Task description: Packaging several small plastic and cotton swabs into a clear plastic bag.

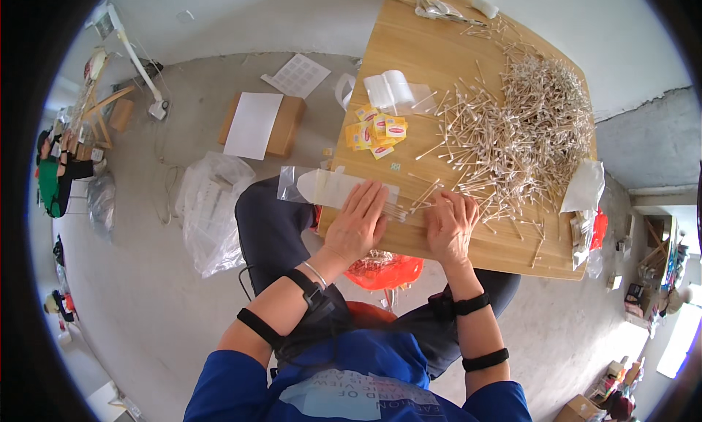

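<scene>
My left hand (358, 221) lies flat over a clear plastic bag (294, 184) near the table's front left edge, fingers stretched out. A white card (325, 188) with a rounded end is inside or under the film. Several cotton swabs (395, 212) poke out beside the fingertips of that hand. To the right, my right hand (450, 228) rests on the tabletop with bent fingers drawn together; what is under them is hidden. Loose cotton swabs (425, 194) lie right by its fingertips. Beyond it spreads a big heap of cotton swabs (541, 107).
Yellow printed labels (376, 132) and rolls of clear film (389, 89) sit at the wooden table's (431, 27) left side. A red bag (384, 270) of swabs hangs below the front edge. On the floor are a cardboard box (289, 126) and a clear plastic sack (216, 210).
</scene>
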Demonstrator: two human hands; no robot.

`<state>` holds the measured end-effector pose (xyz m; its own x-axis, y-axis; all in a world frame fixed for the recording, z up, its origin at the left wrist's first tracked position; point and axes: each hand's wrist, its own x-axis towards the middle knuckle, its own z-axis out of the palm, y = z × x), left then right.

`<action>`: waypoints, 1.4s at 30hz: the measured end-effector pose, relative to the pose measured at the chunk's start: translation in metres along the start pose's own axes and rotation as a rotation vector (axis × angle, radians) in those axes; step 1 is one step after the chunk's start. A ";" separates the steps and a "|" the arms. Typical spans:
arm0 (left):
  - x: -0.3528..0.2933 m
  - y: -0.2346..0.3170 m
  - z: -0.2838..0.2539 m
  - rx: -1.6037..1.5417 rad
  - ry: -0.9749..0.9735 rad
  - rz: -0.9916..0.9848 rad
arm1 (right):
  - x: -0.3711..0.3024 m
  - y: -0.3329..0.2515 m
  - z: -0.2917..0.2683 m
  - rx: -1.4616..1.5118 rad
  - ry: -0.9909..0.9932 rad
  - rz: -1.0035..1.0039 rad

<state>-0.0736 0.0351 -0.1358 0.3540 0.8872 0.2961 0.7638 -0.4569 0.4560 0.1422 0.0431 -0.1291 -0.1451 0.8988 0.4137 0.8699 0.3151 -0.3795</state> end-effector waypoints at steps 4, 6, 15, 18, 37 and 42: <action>-0.001 0.000 0.001 -0.031 0.028 -0.024 | 0.006 0.000 0.003 -0.019 0.001 0.005; -0.002 0.000 0.001 -0.018 0.028 -0.006 | 0.009 0.003 0.008 -0.003 0.020 -0.046; -0.003 -0.002 0.004 -0.009 0.063 0.007 | 0.029 -0.001 0.029 -0.010 0.071 -0.021; -0.004 -0.002 0.005 -0.006 0.054 -0.007 | 0.028 -0.017 0.032 0.015 0.040 -0.053; -0.003 -0.002 0.005 -0.026 0.095 -0.015 | 0.008 -0.007 0.017 0.031 0.030 -0.014; -0.004 -0.001 0.006 -0.061 0.110 -0.039 | 0.019 -0.023 0.017 0.088 0.041 0.056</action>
<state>-0.0727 0.0330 -0.1426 0.2604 0.8934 0.3661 0.7401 -0.4282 0.5185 0.1113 0.0576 -0.1266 -0.0764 0.9031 0.4226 0.8312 0.2917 -0.4732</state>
